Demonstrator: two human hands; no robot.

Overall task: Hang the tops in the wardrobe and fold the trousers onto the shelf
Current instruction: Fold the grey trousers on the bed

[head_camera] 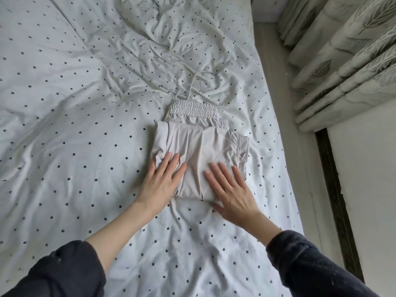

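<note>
Dotted white bed sheet (64, 103), leaf-patterned curtains (342, 61) at right, pale floor (285, 125).

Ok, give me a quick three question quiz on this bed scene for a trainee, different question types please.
1. True or false: the trousers are folded.
2. How does the left hand meet them? A) flat on top B) pinching the drawstring C) apart
3. Fill in: the trousers lie on the dotted ____.

Key: 1 true; 2 A, like the right hand; 3 bedsheet.
</note>
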